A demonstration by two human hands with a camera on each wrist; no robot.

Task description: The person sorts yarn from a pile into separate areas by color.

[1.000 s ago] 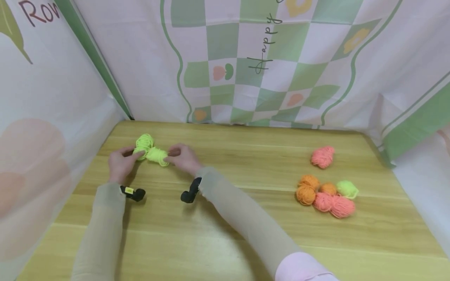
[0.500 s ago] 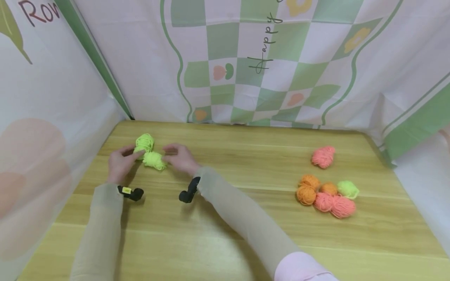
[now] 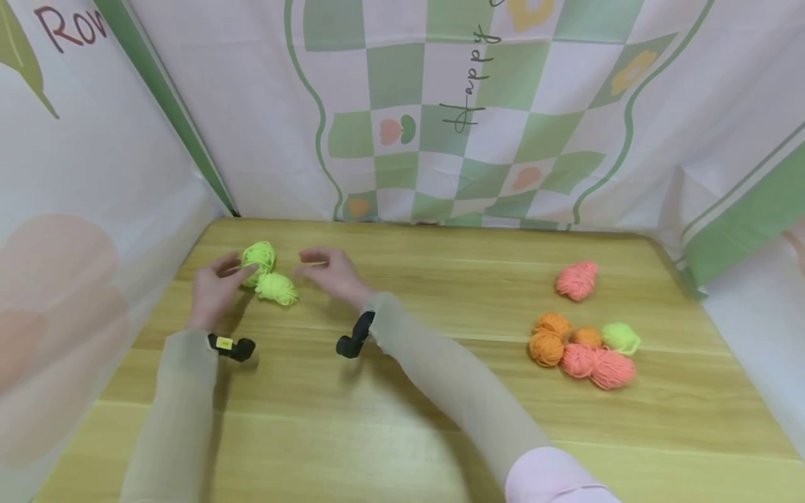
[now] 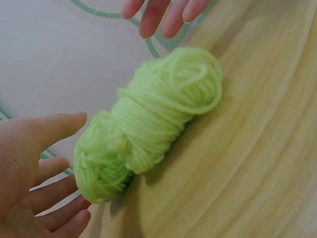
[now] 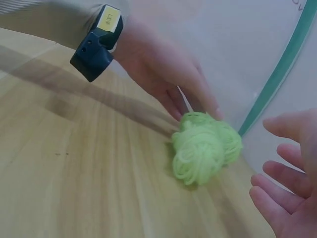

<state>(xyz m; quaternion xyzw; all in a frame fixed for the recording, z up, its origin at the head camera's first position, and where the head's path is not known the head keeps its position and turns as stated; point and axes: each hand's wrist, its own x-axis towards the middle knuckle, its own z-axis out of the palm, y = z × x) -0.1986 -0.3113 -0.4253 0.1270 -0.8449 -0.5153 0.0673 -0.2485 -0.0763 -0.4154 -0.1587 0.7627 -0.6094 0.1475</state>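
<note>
Right hand [image 3: 336,274] has moved away from the green yarn [image 3: 276,288], its grip wide, the left hand [image 3: 215,290] also wide.

Wood-grain surface [image 3: 415,419]: extends beneath the fingers [image 3: 319,252]. Single coral yarn ball [image 3: 576,281]: lies well to the right of the fingers, toward the far edge. Mixed yarn cluster [image 3: 546,348]: lies to the right of the fingers and closer to the near edge; comprises three orange balls [image 3: 587,337], one yellow-green ball [image 3: 620,339] and two coral balls [image 3: 613,369]. Back cloth [image 3: 251,105]: hangs beyond the fingers; carries a green checked panel [image 3: 518,73] and "Happy" lettering [image 3: 468,80]. Left cloth [image 3: 138,181]: hangs left of the fingers; bears a green stripe [image 3: 165,105] and a leaf print [image 3: 24,59]. Right cloth [image 3: 755,349]: hangs far right of the fingers; bears a wide green band [image 3: 751,209].
</note>
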